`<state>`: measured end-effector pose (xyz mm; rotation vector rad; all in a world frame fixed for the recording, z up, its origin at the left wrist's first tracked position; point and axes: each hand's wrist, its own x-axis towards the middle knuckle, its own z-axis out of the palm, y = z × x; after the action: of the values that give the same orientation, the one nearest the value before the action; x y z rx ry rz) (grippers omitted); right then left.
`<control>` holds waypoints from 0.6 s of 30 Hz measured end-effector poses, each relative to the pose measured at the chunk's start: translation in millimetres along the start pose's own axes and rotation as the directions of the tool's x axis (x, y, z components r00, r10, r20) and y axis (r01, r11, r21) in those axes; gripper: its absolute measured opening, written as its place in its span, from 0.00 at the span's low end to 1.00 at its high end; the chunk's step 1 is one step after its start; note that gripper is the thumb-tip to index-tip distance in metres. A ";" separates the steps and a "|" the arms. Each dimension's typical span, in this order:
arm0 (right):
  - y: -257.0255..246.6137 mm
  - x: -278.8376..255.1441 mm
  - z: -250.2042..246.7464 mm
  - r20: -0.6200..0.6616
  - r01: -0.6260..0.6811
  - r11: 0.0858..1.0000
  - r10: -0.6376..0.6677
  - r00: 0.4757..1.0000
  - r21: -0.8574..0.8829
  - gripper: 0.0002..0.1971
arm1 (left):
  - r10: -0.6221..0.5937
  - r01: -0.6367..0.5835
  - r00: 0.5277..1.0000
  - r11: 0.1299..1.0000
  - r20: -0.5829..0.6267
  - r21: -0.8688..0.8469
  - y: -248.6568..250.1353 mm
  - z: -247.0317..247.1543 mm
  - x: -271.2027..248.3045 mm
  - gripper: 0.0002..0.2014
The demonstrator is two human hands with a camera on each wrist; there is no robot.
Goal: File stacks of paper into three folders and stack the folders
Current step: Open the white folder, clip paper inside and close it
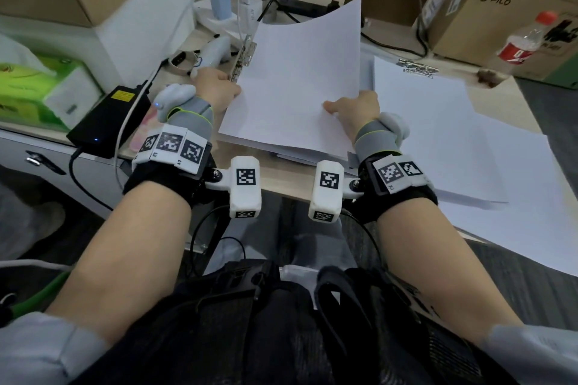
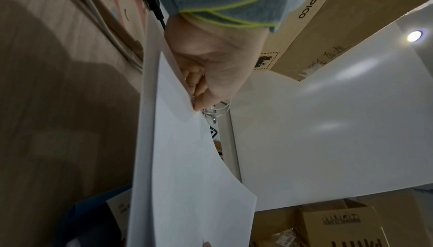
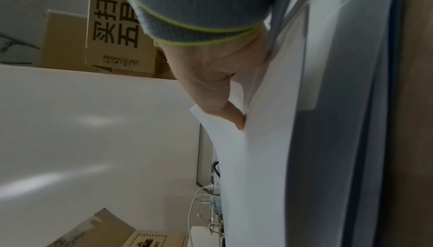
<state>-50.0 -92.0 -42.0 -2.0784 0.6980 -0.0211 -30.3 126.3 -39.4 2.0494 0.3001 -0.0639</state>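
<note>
the desk (image 1: 281, 180) is a pale wood-grain top, crowded at its far edge and walled in by cardboard boxes (image 1: 500, 19), one printed "pico". taking the lifted stack of paper (image 1: 300, 81) at the desk's middle as the landmark: beyond it and to its right stand the boxes, with a red-capped bottle (image 1: 525, 40) in front of them, blurred. right of the stack lie more loose white sheets (image 1: 453, 141), spread flat and running past the desk edge, with a metal clip (image 1: 417, 66) at their far end. left of the stack sit a black power brick (image 1: 109, 120) and, further left, a green tissue pack (image 1: 34, 87). beyond the stack's far left corner is a tangle of white chargers and cables (image 1: 225, 3).

the stack itself is tilted up, its far right corner curling high. more sheets and a folder lie under its near edge, mostly covered; the right wrist view shows a blue edge there, too blurred to sort out.

the left hand (image 1: 215, 87) grips the stack's left edge, fingers curled at a metal folder clip (image 1: 245, 55); whether they pinch paper, clip or both cannot be told, as the left wrist view hides the fingertips behind the sheet. the right hand (image 1: 356, 109) pinches the stack's near right corner, thumb (image 3: 234, 115) pressed on top, fingers hidden beneath the paper.
</note>
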 end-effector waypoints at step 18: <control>-29.8 -6.0 -8.8 0.253 0.257 0.764 -0.127 0.959 -0.592 0.53 | -0.035 0.037 0.999 0.988 -0.017 0.151 25.1 5.4 24.9 0.15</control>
<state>-43.4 -83.2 -12.3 -2.7367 0.3823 0.3450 0.2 114.9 -24.6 2.1960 0.3508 -0.0964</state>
